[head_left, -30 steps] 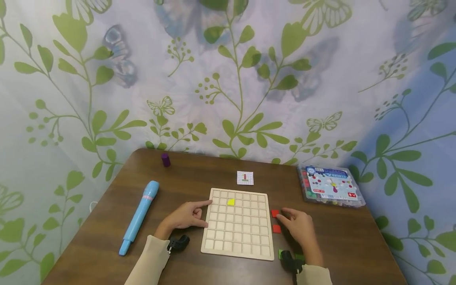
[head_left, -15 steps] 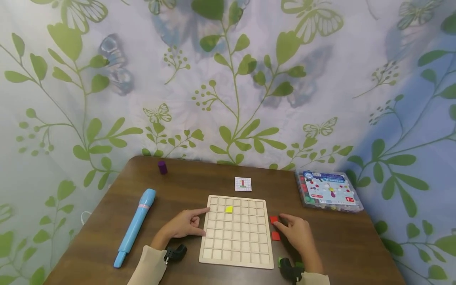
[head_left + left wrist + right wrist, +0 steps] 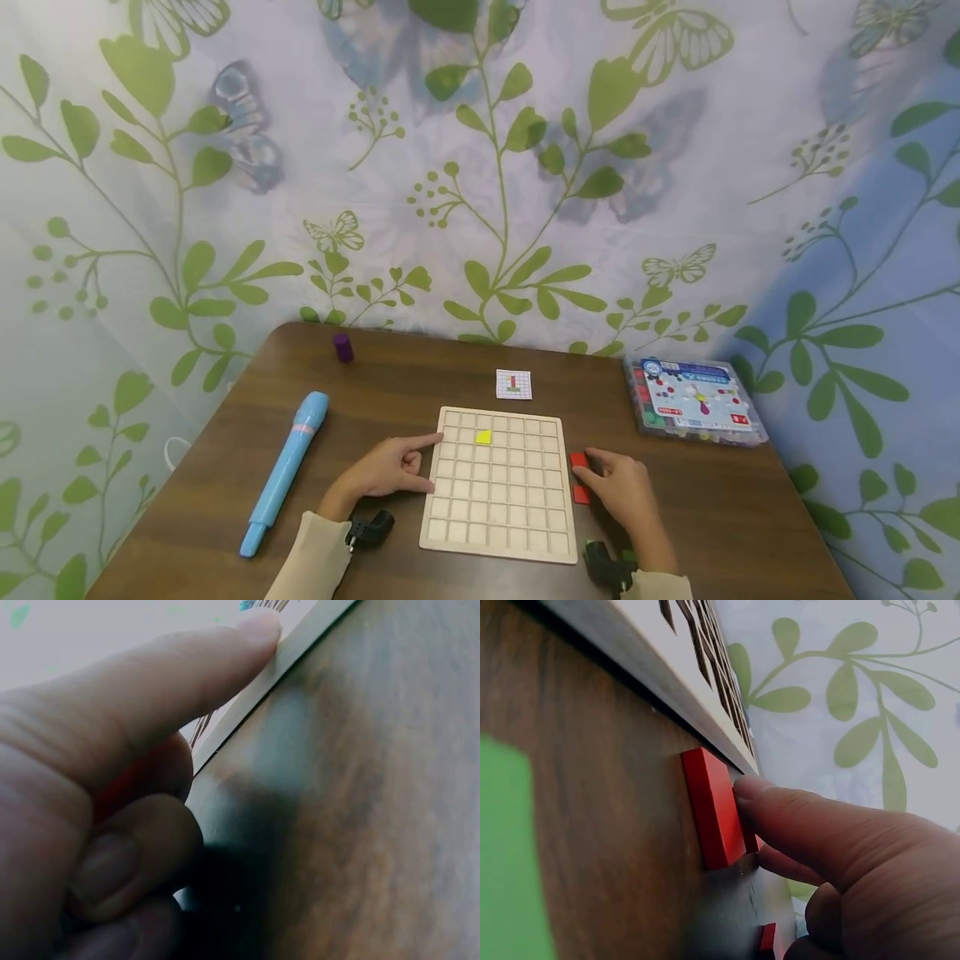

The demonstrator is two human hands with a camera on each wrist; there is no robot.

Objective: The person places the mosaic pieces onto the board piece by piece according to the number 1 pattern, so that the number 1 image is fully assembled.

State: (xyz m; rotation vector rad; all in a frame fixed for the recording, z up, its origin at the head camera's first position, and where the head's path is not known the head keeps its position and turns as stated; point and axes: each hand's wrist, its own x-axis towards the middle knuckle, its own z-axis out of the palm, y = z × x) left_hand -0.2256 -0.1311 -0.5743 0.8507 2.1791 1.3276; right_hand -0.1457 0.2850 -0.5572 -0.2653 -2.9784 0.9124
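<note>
A square wooden grid board [image 3: 497,487] lies on the table with one yellow tile [image 3: 483,437] in a cell near its upper left. My left hand [image 3: 386,467] touches the board's left edge with index finger and thumb stretched out; the other fingers are curled in. On the other side, my right hand [image 3: 622,483] pinches a red tile [image 3: 578,459] between thumb and index finger, just beside the board. Closer to me lies another red tile [image 3: 581,495]. The right wrist view shows the nearer red tile [image 3: 711,810] and a further red piece [image 3: 768,941] low down.
Green tiles [image 3: 590,547] lie partly hidden under the right wrist. A small pattern card [image 3: 513,384] is behind the board. A clear box of coloured parts [image 3: 697,400] stands back right. On the left are a blue microphone-shaped object [image 3: 285,475] and a purple cylinder [image 3: 342,347].
My right thumb and index finger have come in onto the far red tile, which has shifted slightly. The left hand stays at the board's edge. The head view has tilted a little.
</note>
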